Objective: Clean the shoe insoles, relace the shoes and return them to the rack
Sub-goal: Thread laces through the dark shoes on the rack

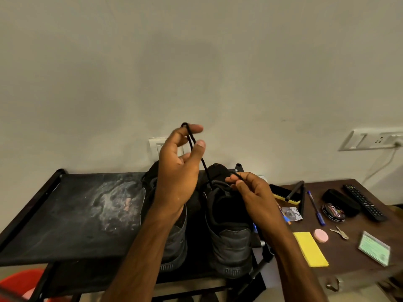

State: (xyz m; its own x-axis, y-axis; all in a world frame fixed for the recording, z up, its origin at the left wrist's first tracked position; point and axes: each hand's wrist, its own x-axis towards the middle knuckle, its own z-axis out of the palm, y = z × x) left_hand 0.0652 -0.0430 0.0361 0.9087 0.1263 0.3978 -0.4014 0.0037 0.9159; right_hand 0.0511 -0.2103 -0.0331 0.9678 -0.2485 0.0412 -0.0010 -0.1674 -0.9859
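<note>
Two black shoes stand side by side, heels toward me, on the top shelf of the black rack (65, 214). The left shoe (174, 236) is partly hidden behind my left forearm. A black lace (204, 164) runs up from the right shoe (229, 232). My left hand (178, 171) is raised above the shoes, and a loop of the lace hangs over its index finger with the thumb close beside it. My right hand (253, 192) pinches the other end of the lace just above the right shoe's tongue.
A dusty pale patch (113, 201) marks the rack's top. To the right a brown table (359, 269) holds a brush (283, 195), a polish tin (333, 212), a pen (316, 208), a remote (364, 202), a yellow cloth (309, 249), keys and a card. An orange object (21, 282) sits lower left.
</note>
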